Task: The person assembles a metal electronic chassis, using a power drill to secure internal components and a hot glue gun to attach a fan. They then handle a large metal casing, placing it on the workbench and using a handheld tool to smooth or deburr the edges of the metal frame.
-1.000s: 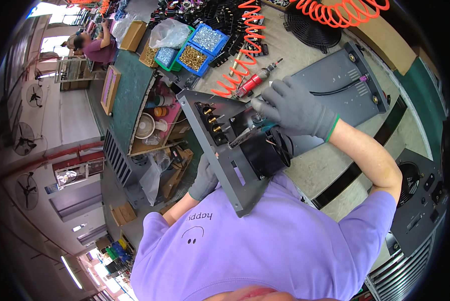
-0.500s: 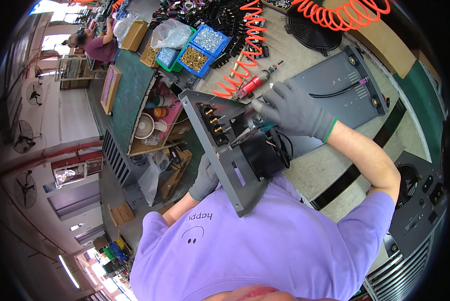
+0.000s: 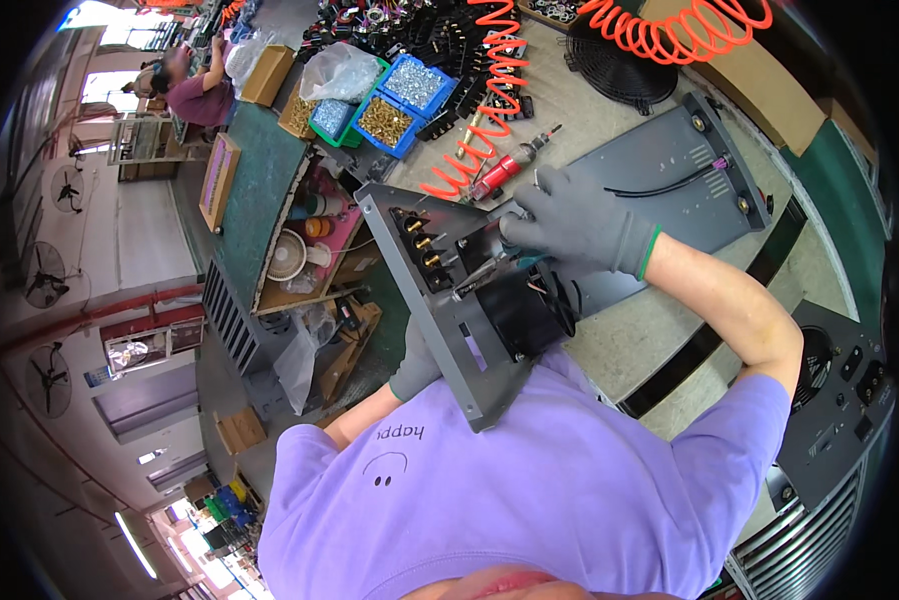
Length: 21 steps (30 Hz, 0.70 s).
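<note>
I hold a grey metal panel [image 3: 461, 330] upright against the bench edge; it carries brass terminals near its top and a black fan [image 3: 527, 305] on its inner face. My left hand [image 3: 415, 368], in a grey glove, grips the panel from behind at its lower left. Over the fan, my right hand [image 3: 574, 222], gloved too, is closed on a small teal-handled tool [image 3: 522, 259] whose metal tip rests on the panel.
A flat grey chassis plate [image 3: 669, 175] with a black wire lies on the bench behind my right hand. A red air screwdriver [image 3: 504, 170] on an orange coiled hose [image 3: 489, 90] lies near blue screw bins [image 3: 394, 100]. Another person [image 3: 194, 85] works far left. A black cabinet [image 3: 834, 400] stands at right.
</note>
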Available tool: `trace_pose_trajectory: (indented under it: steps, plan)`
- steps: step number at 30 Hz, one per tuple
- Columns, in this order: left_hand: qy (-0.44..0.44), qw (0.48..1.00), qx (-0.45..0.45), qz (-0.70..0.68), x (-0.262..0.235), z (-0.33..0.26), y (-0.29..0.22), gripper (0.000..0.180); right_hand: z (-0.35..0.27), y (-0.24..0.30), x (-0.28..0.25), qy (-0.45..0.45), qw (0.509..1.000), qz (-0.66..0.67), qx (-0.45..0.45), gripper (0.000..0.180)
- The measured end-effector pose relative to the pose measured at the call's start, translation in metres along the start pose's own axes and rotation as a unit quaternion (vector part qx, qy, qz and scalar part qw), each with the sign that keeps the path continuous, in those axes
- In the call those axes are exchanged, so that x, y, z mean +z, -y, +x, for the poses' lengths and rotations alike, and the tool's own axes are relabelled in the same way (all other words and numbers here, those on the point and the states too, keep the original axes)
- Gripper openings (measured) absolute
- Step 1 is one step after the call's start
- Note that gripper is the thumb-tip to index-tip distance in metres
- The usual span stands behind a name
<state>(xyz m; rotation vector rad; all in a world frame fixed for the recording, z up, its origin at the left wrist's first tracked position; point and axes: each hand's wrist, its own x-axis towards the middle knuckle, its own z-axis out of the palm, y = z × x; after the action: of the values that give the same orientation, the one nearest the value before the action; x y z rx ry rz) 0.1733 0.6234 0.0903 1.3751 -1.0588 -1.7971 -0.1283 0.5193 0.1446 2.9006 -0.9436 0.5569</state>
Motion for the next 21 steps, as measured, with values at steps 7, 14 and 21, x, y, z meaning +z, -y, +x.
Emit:
trace_pose_trajectory:
  steps: [7, 14, 21]
  plan:
    - [-0.005, 0.999, 0.041, 0.005, 0.011, 0.021, 0.016, 0.032, 0.005, -0.003, -0.006, 0.055, 0.990, 0.127, 0.031, 0.045]
    - [0.030, 1.000, 0.003, -0.004, 0.004, 0.000, -0.008, 0.032, 0.011, -0.003, -0.020, 0.136, 0.980, 0.137, 0.042, 0.051]
    - [0.020, 0.999, 0.040, 0.012, 0.022, 0.000, -0.017, 0.031, 0.015, -0.002, -0.024, 0.159, 0.978, 0.126, 0.045, 0.055]
